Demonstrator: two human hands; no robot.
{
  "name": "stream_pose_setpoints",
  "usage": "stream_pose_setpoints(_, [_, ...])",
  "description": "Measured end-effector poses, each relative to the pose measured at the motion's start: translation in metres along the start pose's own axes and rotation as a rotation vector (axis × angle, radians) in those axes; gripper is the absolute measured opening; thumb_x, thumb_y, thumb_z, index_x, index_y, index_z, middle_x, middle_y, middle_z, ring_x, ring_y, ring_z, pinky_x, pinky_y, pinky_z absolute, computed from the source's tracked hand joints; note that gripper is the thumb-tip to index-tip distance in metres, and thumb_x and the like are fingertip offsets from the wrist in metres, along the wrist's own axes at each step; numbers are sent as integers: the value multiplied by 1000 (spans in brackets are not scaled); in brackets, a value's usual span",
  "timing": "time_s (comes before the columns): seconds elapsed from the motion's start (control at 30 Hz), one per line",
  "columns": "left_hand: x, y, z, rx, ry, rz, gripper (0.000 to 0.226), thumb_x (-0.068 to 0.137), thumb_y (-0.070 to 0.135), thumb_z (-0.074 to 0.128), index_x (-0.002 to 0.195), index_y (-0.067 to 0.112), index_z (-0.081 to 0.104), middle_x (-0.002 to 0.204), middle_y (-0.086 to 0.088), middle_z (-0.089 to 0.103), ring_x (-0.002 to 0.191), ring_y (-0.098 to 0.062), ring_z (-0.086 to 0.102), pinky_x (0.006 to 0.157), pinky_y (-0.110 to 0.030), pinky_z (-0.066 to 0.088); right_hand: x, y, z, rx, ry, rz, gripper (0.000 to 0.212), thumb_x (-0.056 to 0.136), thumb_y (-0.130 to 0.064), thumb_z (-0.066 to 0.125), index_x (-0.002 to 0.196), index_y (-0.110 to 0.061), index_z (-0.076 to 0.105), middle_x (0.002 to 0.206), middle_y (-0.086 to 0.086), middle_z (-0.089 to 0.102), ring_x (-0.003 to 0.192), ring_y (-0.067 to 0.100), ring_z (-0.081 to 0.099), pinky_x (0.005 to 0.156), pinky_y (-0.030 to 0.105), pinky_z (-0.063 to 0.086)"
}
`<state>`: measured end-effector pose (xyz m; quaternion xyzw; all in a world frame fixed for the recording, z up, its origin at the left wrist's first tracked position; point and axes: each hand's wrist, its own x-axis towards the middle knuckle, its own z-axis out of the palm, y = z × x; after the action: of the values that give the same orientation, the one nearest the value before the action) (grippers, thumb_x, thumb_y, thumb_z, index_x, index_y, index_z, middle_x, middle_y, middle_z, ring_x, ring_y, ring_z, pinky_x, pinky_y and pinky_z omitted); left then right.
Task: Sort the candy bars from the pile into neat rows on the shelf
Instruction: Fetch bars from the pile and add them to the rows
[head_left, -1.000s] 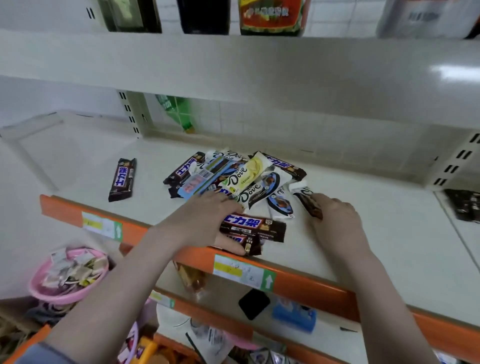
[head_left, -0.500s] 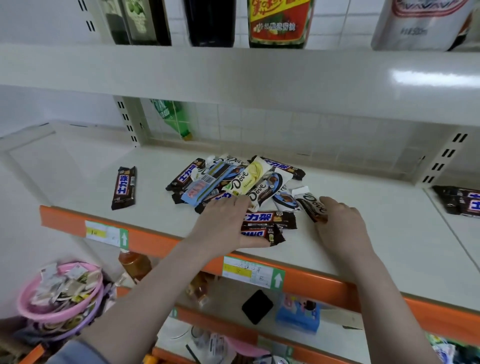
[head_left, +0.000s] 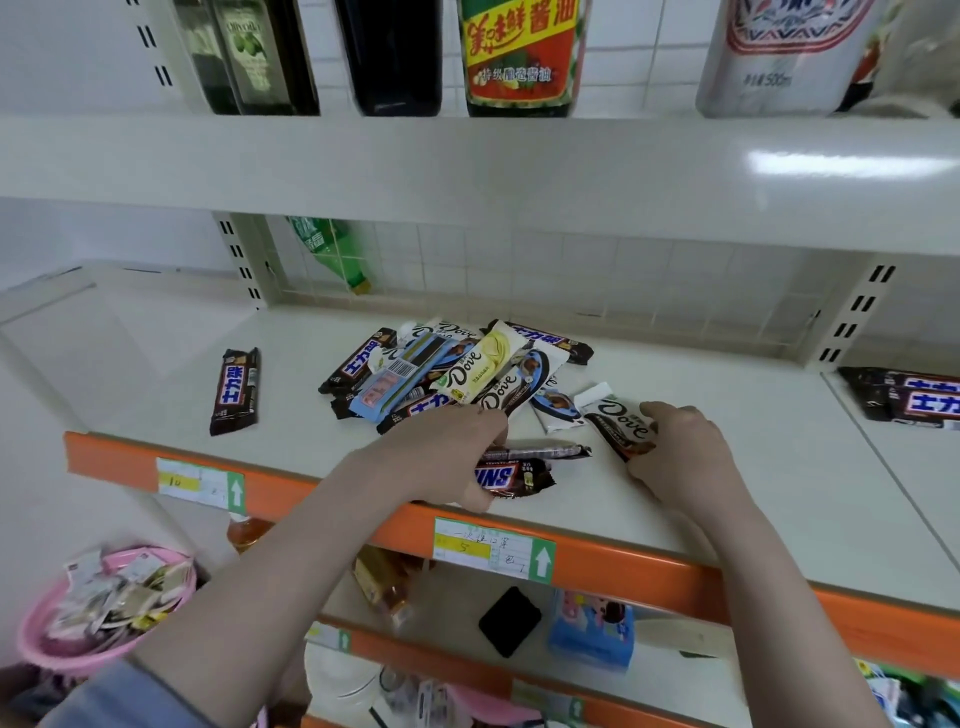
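1. Brown glossy foil is what the left hand (head_left: 447, 457) grips: its fingers curl over two dark Snickers bars (head_left: 511, 475) lying side by side at the front of the cream metal shelf (head_left: 753, 499), just behind the orange price rail (head_left: 649, 574).
2. The right hand (head_left: 675, 457), at three o'clock from the left and near it, pinches the near end of a dark brown-and-white Dove bar (head_left: 618, 423) between thumb and curled fingers.
3. Both held sets sit at the six o'clock edge of the loose pile of mixed candy bars (head_left: 457, 374), which spreads toward twelve o'clock across the middle of the shelf.
4. The relation that matters, as I judge it: the Snickers bars' long axis runs nine to three o'clock, while the Dove bar points from five toward eleven o'clock, so each needs turning before it joins a row.
5. A single dark Snickers bar (head_left: 235, 392) lies alone at ten o'clock from the left hand, well apart from the pile, long axis twelve to six; it looks like the start of a row, and the left hand is the nearer one to it.
6. Further out at three o'clock, on the neighbouring shelf section, a stack of dark Snickers bars (head_left: 909, 400) lies nearer the right hand.
7. Most of the pile remains unsorted.
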<state>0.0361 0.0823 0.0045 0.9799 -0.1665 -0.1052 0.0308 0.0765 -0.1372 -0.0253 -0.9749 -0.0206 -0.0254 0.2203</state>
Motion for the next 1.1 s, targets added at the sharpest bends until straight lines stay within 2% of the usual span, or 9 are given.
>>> stream_pose_setpoints(0.13, [5, 5, -5, 88, -99, 8, 56, 74, 28, 68, 122, 14, 41, 110, -4, 47, 98, -18, 46, 80, -33, 46, -1, 0, -2, 15, -16, 50, 46, 70, -6, 58, 116, -4, 54, 112, 21, 54, 103, 37, 51, 84, 34, 42])
stream_pose_setpoints(0.27, [8, 5, -3, 86, -99, -11, 46, 74, 30, 65, 112, 14, 43, 100, -3, 44, 93, -17, 44, 78, -33, 46, -7, 4, -4, 86, -21, 48, 31, 67, -8, 63, 97, -5, 60, 89, 14, 64, 86, 31, 57, 63, 29, 39])
stream_pose_setpoints(0.47, [10, 6, 1, 91, -70, -39, 37, 75, 33, 64, 99, 17, 41, 94, 1, 40, 91, -15, 42, 71, -28, 39, -13, 7, -4, 136, 38, 7, 22, 69, -15, 65, 91, -11, 60, 85, 10, 65, 77, 28, 55, 59, 28, 36])
stream_pose_setpoints(0.57, [11, 4, 3, 58, -12, -45, 40, 75, 32, 66, 102, 17, 40, 96, 0, 50, 86, -14, 48, 67, -27, 41, -14, 8, -3, 144, 55, -9, 16, 74, -13, 60, 89, -11, 60, 83, 11, 65, 74, 29, 54, 59, 28, 35])
stream_pose_setpoints(0.67, [12, 4, 6, -24, 22, -70, 45, 76, 31, 66, 109, 16, 40, 96, 2, 57, 80, -14, 54, 58, -26, 39, -17, 11, -4, 147, 129, -1, 11, 80, -17, 59, 88, -10, 62, 85, 13, 66, 71, 28, 48, 60, 27, 32])
stream_pose_setpoints(0.77, [13, 5, 11, -70, 90, -103, 42, 78, 30, 64, 110, 16, 40, 96, 3, 58, 79, -13, 56, 57, -25, 39, -22, 13, -6, 163, 217, 4, 16, 81, -17, 60, 95, -15, 68, 89, 12, 69, 74, 29, 50, 62, 27, 31])
stream_pose_setpoints(0.93, [16, 8, 4, -226, 308, -186, 37, 76, 23, 67, 97, 20, 37, 74, 10, 44, 67, -6, 46, 51, -20, 32, -33, 11, -12, 267, 304, 8, 22, 80, -12, 61, 99, -18, 70, 93, 10, 71, 86, 32, 60, 67, 30, 40])
stream_pose_setpoints(1.0, [16, 11, 0, -359, 367, -195, 37, 75, 23, 69, 97, 19, 40, 75, 10, 46, 68, -8, 48, 52, -20, 33, -38, 10, -13, 303, 333, 11, 23, 80, -11, 62, 101, -16, 70, 95, 10, 72, 88, 32, 61, 69, 31, 40])
stream_pose_setpoints(1.1, [14, 19, -3, -645, 354, -167, 33, 72, 21, 68, 96, 17, 46, 77, 4, 52, 65, -10, 51, 53, -23, 37, -46, 10, -14, 325, 355, 13, 23, 80, -12, 63, 101, -17, 70, 95, 8, 72, 88, 30, 61, 70, 30, 40])
